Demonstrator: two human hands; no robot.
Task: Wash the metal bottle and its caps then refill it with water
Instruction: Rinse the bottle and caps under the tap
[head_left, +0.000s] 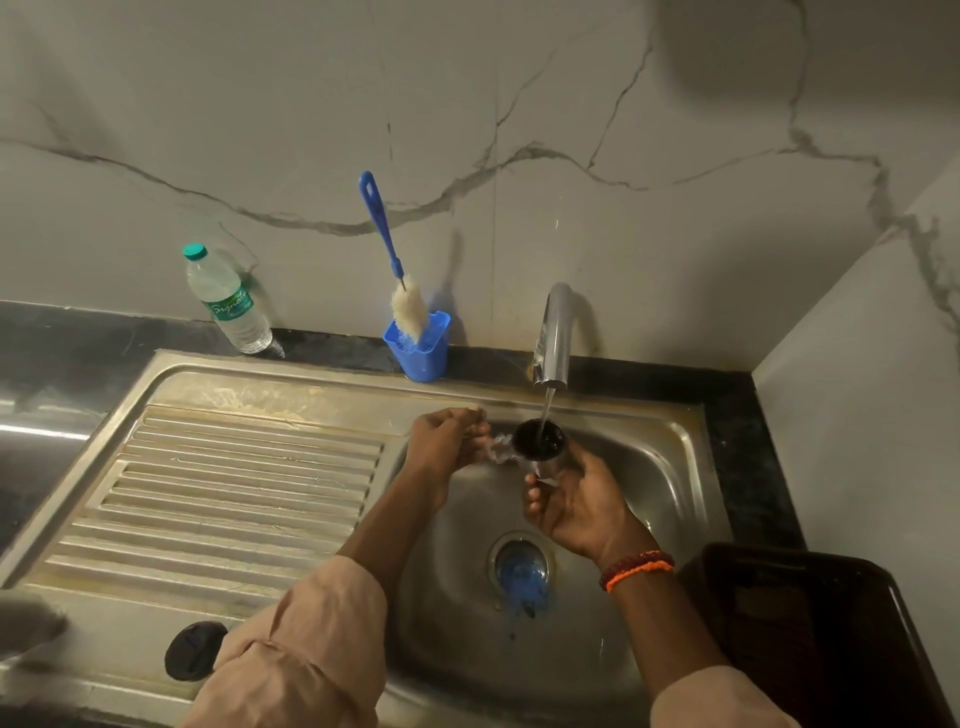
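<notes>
Stainless sink (670, 467), dark counter, marble-veined wall. Tap (555, 338) at the sink's rear rim, running into metal bottle (540, 447), held upright over the basin by right hand (576, 504), fingers curled round its body. Left hand (447, 441), just left of the bottle, fingers curled; contents indiscernible. Behind the sink: blue holder (418, 348) with bottle brush (389, 260); plastic water bottle (228, 301). Drainboard (234, 493) left of the basin.

One plastic water bottle (228, 301), one bottle brush (392, 260), one blue holder (418, 348), one tap (553, 338), one metal cup-shaped cap (540, 447), two hands.
</notes>
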